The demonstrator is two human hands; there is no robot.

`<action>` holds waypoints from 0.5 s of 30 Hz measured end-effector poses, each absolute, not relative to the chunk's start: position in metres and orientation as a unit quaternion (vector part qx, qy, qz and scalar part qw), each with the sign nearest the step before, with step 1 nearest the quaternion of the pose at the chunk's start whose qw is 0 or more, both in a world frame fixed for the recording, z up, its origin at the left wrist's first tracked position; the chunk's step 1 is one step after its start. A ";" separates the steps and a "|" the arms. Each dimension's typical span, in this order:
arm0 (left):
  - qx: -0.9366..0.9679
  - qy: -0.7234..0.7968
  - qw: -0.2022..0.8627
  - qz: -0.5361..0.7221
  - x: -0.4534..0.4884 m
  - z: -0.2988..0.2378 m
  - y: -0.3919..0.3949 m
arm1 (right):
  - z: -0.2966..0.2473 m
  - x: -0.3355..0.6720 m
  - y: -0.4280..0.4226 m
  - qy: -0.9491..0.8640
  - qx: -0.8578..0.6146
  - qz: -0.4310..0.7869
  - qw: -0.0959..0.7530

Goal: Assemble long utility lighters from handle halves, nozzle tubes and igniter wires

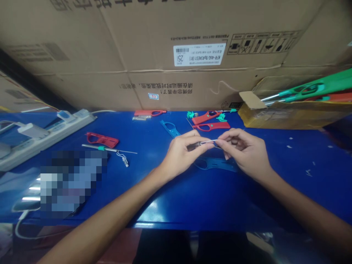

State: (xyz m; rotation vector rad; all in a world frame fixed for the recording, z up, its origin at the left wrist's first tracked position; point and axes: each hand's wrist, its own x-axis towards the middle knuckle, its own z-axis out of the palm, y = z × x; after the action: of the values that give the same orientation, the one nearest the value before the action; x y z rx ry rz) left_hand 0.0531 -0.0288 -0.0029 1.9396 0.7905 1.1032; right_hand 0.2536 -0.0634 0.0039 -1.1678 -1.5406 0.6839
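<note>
My left hand (180, 154) is closed around a small dark part (193, 146), which looks like a lighter's igniter. From it a thin white wire (208, 141) runs across to my right hand (246, 151), whose thumb and fingertips pinch the wire's end. A second thin strand shows just below, partly hidden by the fingers. Beneath my hands lies a blue lighter casing half (216, 164). Another blue casing half (171, 129) lies behind my left hand. Red casing halves (211, 126) and small green pieces (221, 117) sit farther back.
At left are a red casing half (103, 140), a metal rod with a green collar (101, 148) and a white power strip (49, 135). A pixelated area covers the front left. An open box (283, 119) holds green lighters (316, 88). A large carton (110, 73) walls the back.
</note>
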 end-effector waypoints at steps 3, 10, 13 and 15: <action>0.765 0.304 0.354 0.443 0.053 -0.003 -0.030 | 0.005 0.252 -0.064 -0.645 -0.476 0.298 0.517; 0.818 0.309 0.245 0.419 0.050 -0.002 -0.033 | 0.002 0.253 -0.063 -0.641 -0.473 0.346 0.495; 0.851 0.287 0.200 0.392 0.049 -0.001 -0.032 | 0.002 0.254 -0.063 -0.654 -0.471 0.353 0.475; 0.877 0.279 0.160 0.358 0.047 -0.001 -0.030 | 0.002 0.256 -0.062 -0.664 -0.467 0.355 0.463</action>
State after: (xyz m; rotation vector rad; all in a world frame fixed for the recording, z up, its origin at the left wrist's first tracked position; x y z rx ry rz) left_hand 0.0474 -0.0302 -0.0010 2.5048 0.7962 1.0243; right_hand 0.2558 -0.0617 0.0022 -1.1485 -1.6331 0.8728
